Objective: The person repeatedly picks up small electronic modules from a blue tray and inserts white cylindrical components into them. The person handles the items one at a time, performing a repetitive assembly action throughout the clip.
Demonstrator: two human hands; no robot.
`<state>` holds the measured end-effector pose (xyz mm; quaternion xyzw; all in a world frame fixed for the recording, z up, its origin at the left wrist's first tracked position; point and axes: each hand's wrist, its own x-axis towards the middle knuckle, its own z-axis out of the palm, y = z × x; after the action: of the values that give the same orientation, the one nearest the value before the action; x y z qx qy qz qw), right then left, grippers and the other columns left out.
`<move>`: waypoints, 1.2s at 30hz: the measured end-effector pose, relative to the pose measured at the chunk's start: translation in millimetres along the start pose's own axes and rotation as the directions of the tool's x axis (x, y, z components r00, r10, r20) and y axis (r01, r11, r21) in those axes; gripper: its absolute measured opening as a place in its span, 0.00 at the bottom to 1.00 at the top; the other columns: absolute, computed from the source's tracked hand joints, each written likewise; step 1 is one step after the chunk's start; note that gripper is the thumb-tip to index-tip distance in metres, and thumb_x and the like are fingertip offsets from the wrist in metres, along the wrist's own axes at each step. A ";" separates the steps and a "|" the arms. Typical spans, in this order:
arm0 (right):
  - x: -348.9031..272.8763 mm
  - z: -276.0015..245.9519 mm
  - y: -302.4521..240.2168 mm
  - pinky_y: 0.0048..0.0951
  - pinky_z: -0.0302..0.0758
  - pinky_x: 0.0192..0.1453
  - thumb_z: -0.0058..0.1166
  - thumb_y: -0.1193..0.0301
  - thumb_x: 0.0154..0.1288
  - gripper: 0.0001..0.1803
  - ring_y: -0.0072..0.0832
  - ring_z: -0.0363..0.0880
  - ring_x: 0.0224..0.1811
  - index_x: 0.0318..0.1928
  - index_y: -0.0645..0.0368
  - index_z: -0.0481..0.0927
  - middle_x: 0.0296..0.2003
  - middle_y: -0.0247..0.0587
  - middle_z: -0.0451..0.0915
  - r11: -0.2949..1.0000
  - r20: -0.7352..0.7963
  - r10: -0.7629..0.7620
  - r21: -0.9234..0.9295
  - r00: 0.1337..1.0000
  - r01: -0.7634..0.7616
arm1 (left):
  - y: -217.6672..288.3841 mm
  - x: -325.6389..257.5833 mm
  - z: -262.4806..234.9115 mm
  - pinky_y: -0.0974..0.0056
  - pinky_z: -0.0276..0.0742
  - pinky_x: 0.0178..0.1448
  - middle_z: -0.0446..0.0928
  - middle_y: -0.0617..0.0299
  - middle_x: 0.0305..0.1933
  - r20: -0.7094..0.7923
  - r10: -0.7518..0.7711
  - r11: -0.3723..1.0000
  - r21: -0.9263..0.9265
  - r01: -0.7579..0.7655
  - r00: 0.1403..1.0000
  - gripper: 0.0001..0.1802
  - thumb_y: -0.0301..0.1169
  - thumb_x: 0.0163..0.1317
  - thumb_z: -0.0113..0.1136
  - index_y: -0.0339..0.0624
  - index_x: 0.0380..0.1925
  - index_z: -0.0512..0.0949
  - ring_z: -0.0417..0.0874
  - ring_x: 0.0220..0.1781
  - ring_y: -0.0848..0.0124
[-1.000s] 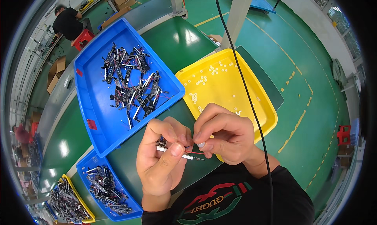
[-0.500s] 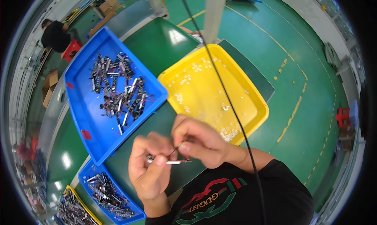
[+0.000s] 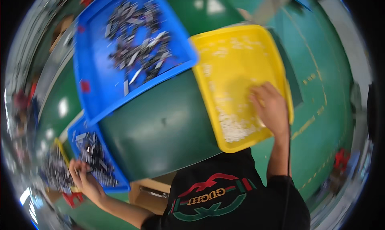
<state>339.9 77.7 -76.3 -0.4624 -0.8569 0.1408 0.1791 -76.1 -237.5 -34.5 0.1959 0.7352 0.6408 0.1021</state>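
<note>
"Where are our white rings (image 3: 232, 129)?"

"Scattered in the yellow tray (image 3: 250, 63), thickest at its near end. Our right hand (image 3: 271, 108) is over it, fingers bent; we cannot tell whether they pinch one."

"And our left hand (image 3: 82, 176)?"

"Well left of the yellow tray, by the small blue tray (image 3: 113, 157) of dark parts (image 3: 96, 155). Those fingers curl, but blur hides whether we grasp anything. The big blue tray (image 3: 96, 65) sits just left of the yellow tray."

Apparently rings (image 3: 234, 129) in right tray (image 3: 240, 69)
</note>
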 end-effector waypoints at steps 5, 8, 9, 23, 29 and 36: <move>-4.7 8.8 -0.4 0.36 0.74 0.37 0.56 0.79 0.59 0.09 0.46 0.76 0.37 0.41 0.66 0.76 0.33 0.50 0.73 0.994 0.103 0.091 0.050 0.991 -0.097 | 2.1 25.9 -37.0 0.63 0.71 0.54 0.75 0.57 0.45 0.176 0.264 0.558 0.774 -0.299 0.949 0.16 0.18 0.61 0.52 0.38 0.49 0.75 0.75 0.46 0.67; -6.3 12.9 0.3 0.32 0.72 0.34 0.53 0.82 0.60 0.07 0.40 0.75 0.32 0.39 0.66 0.75 0.32 0.47 0.71 0.980 0.136 0.099 0.159 0.986 -0.120 | -3.1 33.7 -35.2 0.62 0.72 0.52 0.76 0.52 0.41 0.221 0.166 0.505 0.818 -0.275 0.961 0.13 0.20 0.59 0.55 0.38 0.46 0.76 0.78 0.44 0.60; -6.8 13.9 1.4 0.31 0.72 0.35 0.53 0.83 0.60 0.07 0.38 0.74 0.31 0.39 0.67 0.75 0.32 0.46 0.71 0.978 0.164 0.094 0.168 0.982 -0.121 | -2.7 32.8 -36.1 0.60 0.72 0.53 0.76 0.51 0.41 0.223 0.112 0.476 0.843 -0.249 0.968 0.13 0.22 0.59 0.57 0.38 0.46 0.76 0.77 0.45 0.58; -6.0 4.5 -8.3 0.33 0.74 0.30 0.55 0.82 0.58 0.06 0.40 0.76 0.27 0.37 0.64 0.76 0.33 0.47 0.72 0.961 -0.092 0.017 0.275 0.996 0.009 | 25.6 37.4 153.6 0.56 0.71 0.52 0.80 0.52 0.38 0.405 0.292 0.477 0.723 -0.499 0.866 0.12 0.30 0.58 0.62 0.39 0.41 0.80 0.77 0.46 0.54; -13.9 6.1 -9.4 0.33 0.72 0.26 0.60 0.79 0.56 0.07 0.39 0.76 0.25 0.34 0.60 0.76 0.30 0.44 0.73 0.902 -0.060 -0.037 0.427 0.998 0.059 | 9.7 77.9 227.7 0.58 0.76 0.42 0.82 0.53 0.32 0.516 -0.073 0.526 0.747 -0.406 0.854 0.21 0.37 0.51 0.70 0.39 0.44 0.80 0.82 0.36 0.59; -8.1 -3.1 -3.5 0.33 0.71 0.25 0.62 0.80 0.53 0.08 0.38 0.76 0.24 0.34 0.60 0.77 0.27 0.42 0.73 0.914 -0.083 -0.026 0.402 0.996 0.057 | -1.1 96.6 241.0 0.64 0.76 0.33 0.81 0.56 0.28 0.538 -0.319 0.657 0.719 -0.227 0.780 0.25 0.25 0.45 0.72 0.37 0.46 0.77 0.82 0.29 0.70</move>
<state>342.8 69.2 -73.5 -0.4021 -0.8116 0.2932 0.3061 -66.7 20.4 -63.8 0.4001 0.8599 0.1722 0.2662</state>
